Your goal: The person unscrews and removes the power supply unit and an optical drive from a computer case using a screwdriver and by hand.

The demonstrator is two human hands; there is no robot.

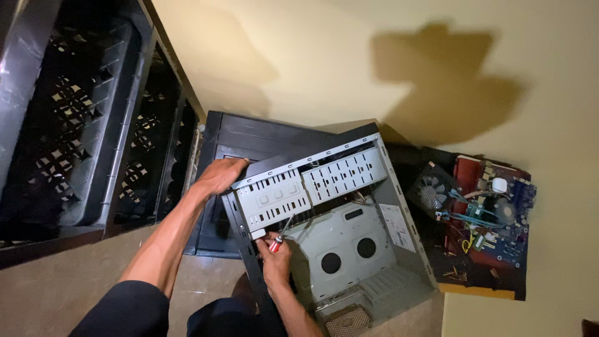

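Stacked black plastic lattice crates (pixel 75 118) along the left edge. Left hand (pixel 219 176), fingers curled over the top edge of the open grey-and-black metal computer case (pixel 340 231), mid-floor. Right hand (pixel 274 259) closed around a red-handled screwdriver (pixel 279 236), tip seemingly at the perforated grey drive cage (pixel 312 187). White label (pixel 394 226) on the case's inner wall. Loose circuit boards with a fan (pixel 480 218) at right on beige floor (pixel 312 62), bare above.

The tip of the screwdriver (pixel 278 236) goes behind the grey drive cage (pixel 312 187), so it cannot be seen. The left hand (pixel 219 176) hides its fingers behind the computer case (pixel 399 249). At nine o'clock, the black crates (pixel 75 118) run off the edge. The circuit board (pixel 493 224) parts are too small to tell.
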